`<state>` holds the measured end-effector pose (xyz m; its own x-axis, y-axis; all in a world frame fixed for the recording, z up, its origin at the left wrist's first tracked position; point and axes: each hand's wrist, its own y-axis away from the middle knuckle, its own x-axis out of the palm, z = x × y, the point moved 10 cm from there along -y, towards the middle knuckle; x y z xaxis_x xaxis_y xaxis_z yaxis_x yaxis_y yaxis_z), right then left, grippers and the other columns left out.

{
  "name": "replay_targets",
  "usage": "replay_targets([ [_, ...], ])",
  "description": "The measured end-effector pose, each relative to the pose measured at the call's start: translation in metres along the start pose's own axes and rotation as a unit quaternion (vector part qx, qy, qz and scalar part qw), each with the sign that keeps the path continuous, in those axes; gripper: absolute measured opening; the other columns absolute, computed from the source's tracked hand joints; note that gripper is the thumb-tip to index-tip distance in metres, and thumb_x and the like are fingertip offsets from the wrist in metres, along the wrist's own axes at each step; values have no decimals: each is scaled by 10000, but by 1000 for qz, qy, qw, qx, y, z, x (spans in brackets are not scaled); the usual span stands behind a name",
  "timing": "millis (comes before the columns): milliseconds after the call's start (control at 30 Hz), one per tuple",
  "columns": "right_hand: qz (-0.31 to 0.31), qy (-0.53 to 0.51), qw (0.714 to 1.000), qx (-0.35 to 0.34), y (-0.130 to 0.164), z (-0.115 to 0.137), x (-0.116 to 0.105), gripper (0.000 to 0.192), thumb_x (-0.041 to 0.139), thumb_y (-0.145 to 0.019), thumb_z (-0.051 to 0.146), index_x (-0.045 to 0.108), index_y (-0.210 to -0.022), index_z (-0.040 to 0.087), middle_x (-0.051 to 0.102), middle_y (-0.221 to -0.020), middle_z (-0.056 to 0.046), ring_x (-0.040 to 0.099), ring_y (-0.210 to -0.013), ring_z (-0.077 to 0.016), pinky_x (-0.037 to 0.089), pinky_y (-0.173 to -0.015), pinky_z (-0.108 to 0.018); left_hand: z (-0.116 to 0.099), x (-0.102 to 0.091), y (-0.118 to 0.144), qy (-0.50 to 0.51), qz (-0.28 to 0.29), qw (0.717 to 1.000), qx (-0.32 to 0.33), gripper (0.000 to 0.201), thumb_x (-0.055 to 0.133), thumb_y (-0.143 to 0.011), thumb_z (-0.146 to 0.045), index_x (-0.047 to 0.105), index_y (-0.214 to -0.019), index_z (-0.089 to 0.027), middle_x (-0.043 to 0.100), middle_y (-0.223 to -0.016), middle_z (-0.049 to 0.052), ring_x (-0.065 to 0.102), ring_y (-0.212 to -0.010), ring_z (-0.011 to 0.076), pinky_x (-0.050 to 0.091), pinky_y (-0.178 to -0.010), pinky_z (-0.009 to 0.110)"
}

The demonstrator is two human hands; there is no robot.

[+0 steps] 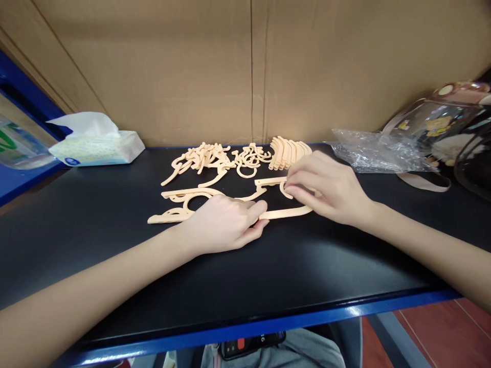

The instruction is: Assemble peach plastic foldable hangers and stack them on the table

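- The black table [115, 240] with its blue front edge carries everything; a cardboard wall [245, 66] stands upright behind it and closes off the view beyond.
- A clear plastic bag [378, 151] lies crumpled at the right rear, against a glass-fronted container [433, 122] that the frame edge cuts off, so its full form cannot be made out.
- A tissue pack [95, 145] sits at the left rear, one sheet pulled up, well apart from the work.
- A flat peach-coloured wooden frame piece [180, 202] lies in the middle of the table, laid flat, probably so that both hands can press on it; its middle stretch is hidden under them.
- The left hand [224, 225] rests palm down on that piece with fingers curled close together, apparently pinning it to the table.
- The right hand [326, 189] pinches narrowly at the piece's right end, where a small curved part [286, 191] shows beside the fingertips; whether that part is joined or loose I cannot tell.
- Behind them lie loose cut-out pieces [207, 158] in a tangle, then a row of stacked slats [289, 151] leaning together, kept near and within reach.
- A phone [253, 343] peeks out below the table edge, mostly hidden.
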<state>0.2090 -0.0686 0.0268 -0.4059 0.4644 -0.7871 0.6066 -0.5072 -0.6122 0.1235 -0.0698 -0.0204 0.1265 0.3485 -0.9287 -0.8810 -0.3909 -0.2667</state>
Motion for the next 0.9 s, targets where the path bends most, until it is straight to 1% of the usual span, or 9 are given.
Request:
replay_targets([
  [67,-13,28,999,27,-1,-11,-3,312,464,-944,308,694,-785,169,673,-1045,-98,576,-934,-207,431,-799,-327,1,-1,0,6,-5,1000,-6,211,371,-928,-261,480,-768,-175,620,-622,-24,535,-450,114,260,-445,235],
  [133,15,32,998,52,-1,-22,4,318,461,-945,315,707,-792,185,671,-1101,-81,573,-981,-222,417,-843,-356,1,-3,0,10,-14,1000,-7,195,378,-907,-245,473,-751,-176,625,-633,-23,538,-458,113,265,-445,235],
  [267,106,-3,991,87,1,-35,27,299,453,-950,314,704,-851,184,714,-942,-49,602,-928,-220,385,-860,-379,-4,-10,1,-3,-42,999,7,188,391,-886,-238,469,-726,-177,614,-609,-22,546,-462,116,263,-443,239],
  [367,142,-43,985,92,3,-35,37,285,474,-940,352,689,-887,174,717,-865,-31,618,-841,-191,377,-847,-353,-4,-12,1,-18,-51,999,3,178,398,-886,-235,482,-741,-175,616,-613,-21,562,-482,118,245,-439,238],
  [500,150,-68,984,74,5,-31,39,241,509,-908,343,659,-1009,184,716,-958,-34,620,-891,-196,364,-885,-348,0,-12,1,-43,-54,997,-19,167,419,-868,-246,492,-736,-173,616,-609,-24,549,-463,123,219,-428,253],
  [600,144,-80,984,70,5,-30,38,217,503,-897,279,647,-1025,179,713,-956,-39,620,-874,-190,389,-848,-327,2,-14,1,-55,-58,997,-24,149,430,-846,-242,500,-734,-175,603,-589,-27,531,-451,128,222,-427,262],
  [700,150,-81,982,84,6,-33,38,226,462,-924,265,653,-1012,184,713,-918,-27,621,-836,-177,412,-784,-303,-1,-14,0,-44,-50,998,-9,140,412,-819,-209,500,-715,-177,569,-568,-22,510,-457,131,266,-438,264],
  [800,154,-58,981,102,7,-38,39,268,423,-948,277,654,-1055,193,711,-994,-25,629,-887,-184,426,-774,-302,-5,-13,0,-20,-40,999,18,147,387,-785,-169,499,-690,-174,524,-559,-10,478,-471,136,312,-451,270],
  [900,162,-23,979,122,9,-43,41,294,409,-947,272,647,-1103,201,705,-1044,-27,636,-918,-199,439,-754,-304,-11,-13,0,-11,-39,998,50,165,381,-785,-150,516,-692,-166,535,-606,13,505,-566,165,363,-490,287],
])
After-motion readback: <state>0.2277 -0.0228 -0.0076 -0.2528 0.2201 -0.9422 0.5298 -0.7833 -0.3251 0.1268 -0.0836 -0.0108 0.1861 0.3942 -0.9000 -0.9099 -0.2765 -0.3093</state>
